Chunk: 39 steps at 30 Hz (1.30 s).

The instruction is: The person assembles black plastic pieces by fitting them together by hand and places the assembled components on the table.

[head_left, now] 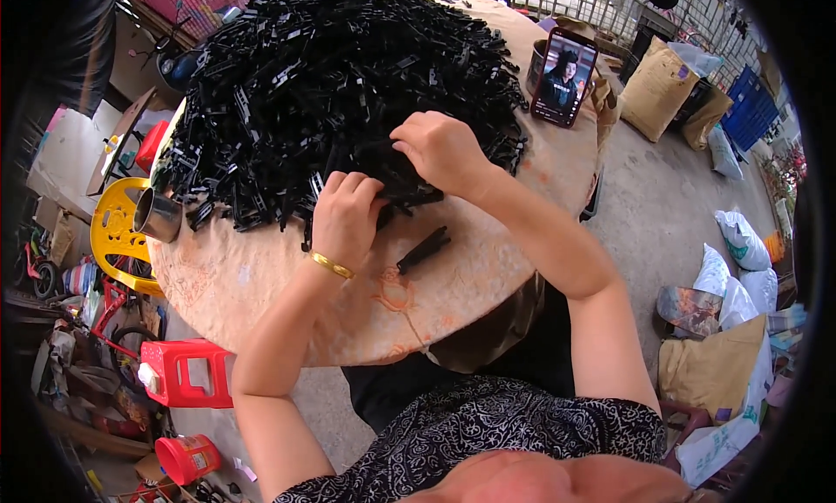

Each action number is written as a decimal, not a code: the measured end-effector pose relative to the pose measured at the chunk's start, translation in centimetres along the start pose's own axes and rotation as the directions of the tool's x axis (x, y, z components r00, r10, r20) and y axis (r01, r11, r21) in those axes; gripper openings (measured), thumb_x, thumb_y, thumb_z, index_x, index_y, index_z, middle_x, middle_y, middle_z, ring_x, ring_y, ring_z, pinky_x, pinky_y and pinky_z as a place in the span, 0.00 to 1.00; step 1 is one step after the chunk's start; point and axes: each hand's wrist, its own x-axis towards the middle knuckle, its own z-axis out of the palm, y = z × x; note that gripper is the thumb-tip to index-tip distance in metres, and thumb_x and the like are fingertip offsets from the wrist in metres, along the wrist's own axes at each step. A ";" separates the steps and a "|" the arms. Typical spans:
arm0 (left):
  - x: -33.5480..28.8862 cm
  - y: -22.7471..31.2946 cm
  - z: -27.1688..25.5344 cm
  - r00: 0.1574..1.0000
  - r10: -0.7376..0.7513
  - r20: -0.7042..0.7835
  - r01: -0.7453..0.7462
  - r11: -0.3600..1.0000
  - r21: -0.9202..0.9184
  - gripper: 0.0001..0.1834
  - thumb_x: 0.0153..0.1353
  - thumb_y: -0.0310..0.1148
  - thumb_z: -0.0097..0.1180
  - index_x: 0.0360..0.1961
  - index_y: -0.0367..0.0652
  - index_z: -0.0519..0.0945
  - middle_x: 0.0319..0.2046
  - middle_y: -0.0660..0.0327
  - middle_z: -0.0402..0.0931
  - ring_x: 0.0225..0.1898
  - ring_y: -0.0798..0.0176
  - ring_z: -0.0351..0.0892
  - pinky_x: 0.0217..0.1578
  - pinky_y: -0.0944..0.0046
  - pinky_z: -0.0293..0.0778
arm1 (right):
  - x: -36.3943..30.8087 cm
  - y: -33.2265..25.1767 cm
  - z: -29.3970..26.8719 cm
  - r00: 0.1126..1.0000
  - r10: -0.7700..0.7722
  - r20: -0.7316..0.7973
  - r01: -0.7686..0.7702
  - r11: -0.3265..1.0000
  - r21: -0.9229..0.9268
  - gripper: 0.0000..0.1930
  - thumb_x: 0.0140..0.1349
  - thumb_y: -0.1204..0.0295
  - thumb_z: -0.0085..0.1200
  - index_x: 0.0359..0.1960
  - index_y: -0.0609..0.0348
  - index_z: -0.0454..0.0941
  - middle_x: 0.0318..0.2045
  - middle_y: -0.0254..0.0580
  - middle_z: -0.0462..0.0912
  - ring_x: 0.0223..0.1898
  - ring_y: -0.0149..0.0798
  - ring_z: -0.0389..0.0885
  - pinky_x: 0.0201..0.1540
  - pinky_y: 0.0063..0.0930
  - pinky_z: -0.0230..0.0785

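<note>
A big heap of slim black plastic pieces [348,76] covers the far part of a round table. At its near edge my left hand [344,211], with a gold bangle on the wrist, is closed with curled fingers. My right hand [444,155] is a little farther off and to the right, its fingers bent and pressed together over the heap. Dark pieces lie around the fingertips of both hands; what each hand grips blends into the black behind it. One loose black plastic piece [423,249] rests on the cloth just to the right of my left hand.
A patterned peach tablecloth [235,285] covers the table. A phone [564,76] stands upright beside the heap, and a metal cup [158,216] sits at the left edge. Around the table are a yellow chair [117,224], a red stool [187,372], a red bucket [187,459] and sacks [657,89].
</note>
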 end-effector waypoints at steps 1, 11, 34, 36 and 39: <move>-0.1 0.0 -0.1 0.996 0.009 -0.085 -0.011 1.000 -0.016 0.12 0.47 0.24 0.61 0.36 0.38 0.79 0.35 0.56 0.77 0.38 0.53 0.75 0.40 0.59 0.72 | 0.2 -0.1 -0.1 0.996 0.023 -0.081 -0.016 0.996 0.085 0.04 0.51 0.73 0.57 0.29 0.58 0.79 0.29 0.41 0.80 0.34 0.44 0.78 0.36 0.33 0.72; -0.8 -3.5 -2.9 0.749 -0.572 0.335 0.458 0.081 -0.885 0.14 0.64 0.28 0.49 0.51 0.40 0.74 0.30 0.62 0.78 0.27 0.70 0.76 0.28 0.72 0.72 | 1.3 -0.3 -3.4 0.996 -0.086 -0.011 0.086 0.967 0.239 0.09 0.47 0.75 0.60 0.33 0.57 0.80 0.34 0.37 0.79 0.32 0.37 0.77 0.34 0.27 0.72; -1.2 -0.7 -1.3 0.845 -0.418 0.333 0.347 -0.044 -0.937 0.14 0.67 0.33 0.47 0.48 0.36 0.74 0.42 0.64 0.74 0.39 0.69 0.74 0.42 0.69 0.73 | -0.1 -4.0 -1.2 0.963 0.220 0.154 -0.261 0.629 0.733 0.09 0.51 0.76 0.63 0.29 0.65 0.75 0.22 0.42 0.80 0.26 0.27 0.79 0.30 0.21 0.72; -1.3 -0.4 -1.2 0.936 -0.351 0.032 0.239 0.566 -0.789 0.13 0.67 0.29 0.46 0.48 0.32 0.73 0.45 0.62 0.70 0.41 0.70 0.74 0.43 0.71 0.72 | 0.0 -4.3 -1.7 0.966 0.202 0.162 -0.256 0.661 0.705 0.07 0.54 0.78 0.61 0.30 0.65 0.75 0.24 0.40 0.81 0.29 0.26 0.80 0.31 0.20 0.73; -1.3 0.0 -1.9 0.951 -0.309 -0.012 0.224 0.716 -0.661 0.12 0.66 0.25 0.47 0.47 0.30 0.72 0.46 0.61 0.69 0.41 0.70 0.74 0.43 0.71 0.72 | 0.1 -4.1 -1.8 0.952 0.219 0.216 -0.303 0.547 0.780 0.06 0.55 0.78 0.61 0.29 0.65 0.74 0.27 0.38 0.82 0.30 0.25 0.80 0.33 0.18 0.73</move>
